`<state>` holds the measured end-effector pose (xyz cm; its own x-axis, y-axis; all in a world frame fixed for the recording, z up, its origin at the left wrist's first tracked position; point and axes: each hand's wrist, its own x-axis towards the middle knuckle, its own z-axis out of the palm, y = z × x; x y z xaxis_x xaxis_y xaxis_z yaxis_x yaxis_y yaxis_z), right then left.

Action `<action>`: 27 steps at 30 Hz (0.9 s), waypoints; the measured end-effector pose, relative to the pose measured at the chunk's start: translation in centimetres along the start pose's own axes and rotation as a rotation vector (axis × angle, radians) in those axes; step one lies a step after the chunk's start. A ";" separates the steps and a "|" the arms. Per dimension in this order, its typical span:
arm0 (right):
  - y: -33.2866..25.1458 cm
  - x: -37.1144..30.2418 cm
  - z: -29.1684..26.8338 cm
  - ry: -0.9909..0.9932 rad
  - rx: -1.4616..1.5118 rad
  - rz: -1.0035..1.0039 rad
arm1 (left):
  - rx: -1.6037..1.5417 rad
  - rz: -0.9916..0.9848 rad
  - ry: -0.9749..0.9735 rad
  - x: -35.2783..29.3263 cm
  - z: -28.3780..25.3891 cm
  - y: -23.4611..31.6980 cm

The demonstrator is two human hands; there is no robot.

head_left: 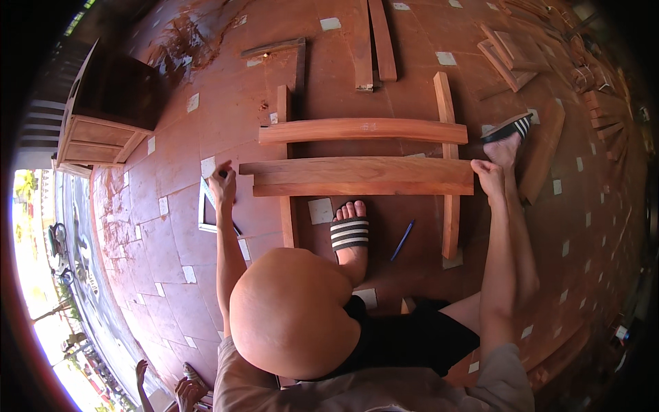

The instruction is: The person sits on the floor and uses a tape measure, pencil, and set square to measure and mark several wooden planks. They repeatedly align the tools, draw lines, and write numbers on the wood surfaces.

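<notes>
A wide reddish wooden board [364,176], notched at its left end, lies across two upright-running wooden bars, the left bar [288,220] and the right bar [450,220]. My right hand [489,180] is closed at the board's right end, fingers curled against it. Just off the board's left end, my left hand [223,184] is pinched; whatever lies in its fingers is too small to tell. Beyond the wide board, a narrower wooden rail [364,130] with faint marks rests across the same bars.
A blue pen [403,240] lies near my sandalled foot [350,233]. Beside my left forearm is a white-edged angular object [209,213]. A wooden cabinet [103,130] stands at left. Loose planks [374,41] lie at the back, more wood [511,55] at right. Another person's hand [189,391] shows lower left.
</notes>
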<state>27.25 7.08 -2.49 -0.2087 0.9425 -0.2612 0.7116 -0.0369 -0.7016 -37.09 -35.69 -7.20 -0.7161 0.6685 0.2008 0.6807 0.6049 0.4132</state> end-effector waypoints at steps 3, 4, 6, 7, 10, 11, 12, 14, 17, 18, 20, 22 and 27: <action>-0.6 3.0 1.1 -0.011 0.025 -0.009 | -0.249 -0.086 0.134 1.6 -0.4 3.8; -0.8 3.7 1.4 -0.018 0.021 0.006 | -0.235 -0.134 0.022 2.8 -0.7 5.0; -1.6 5.2 2.4 -0.046 0.110 0.050 | -0.210 -0.225 -0.197 5.4 -0.9 7.6; -2.0 5.7 2.8 -0.060 0.135 0.052 | -0.197 -0.218 -0.235 5.9 -1.0 9.0; -3.0 6.4 3.5 -0.087 0.061 0.076 | -0.142 -0.104 -0.278 6.9 -0.3 13.4; -3.2 6.5 3.4 -0.106 -0.068 0.056 | -0.146 -0.097 -0.299 7.1 -0.5 14.3; -3.4 6.5 3.1 -0.091 -0.208 0.043 | -0.153 -0.088 -0.321 7.3 -0.8 15.1; -3.5 6.4 2.5 -0.022 -0.113 0.008 | -0.096 -0.054 -0.397 8.1 -0.9 16.3; -3.8 6.7 0.7 -0.035 -0.186 0.067 | 0.071 -0.032 -0.503 9.2 -1.2 16.4; -3.8 6.6 0.3 -0.071 -0.238 0.114 | 0.108 -0.043 -0.518 9.3 -1.1 16.2; -3.8 6.5 0.0 -0.072 -0.190 0.134 | 0.172 -0.035 -0.532 9.2 -0.7 15.8; -3.6 6.5 0.2 -0.043 -0.146 0.135 | 0.209 -0.005 -0.525 8.8 -0.1 15.4; -2.8 7.0 0.8 -0.076 -0.257 0.203 | 0.231 -0.020 -0.585 8.3 0.1 15.0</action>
<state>23.26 13.56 -2.86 -0.0877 0.8968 -0.4337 0.8877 -0.1272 -0.4425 -32.81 -21.06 0.60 -0.5698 0.7428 -0.3515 0.7309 0.6536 0.1965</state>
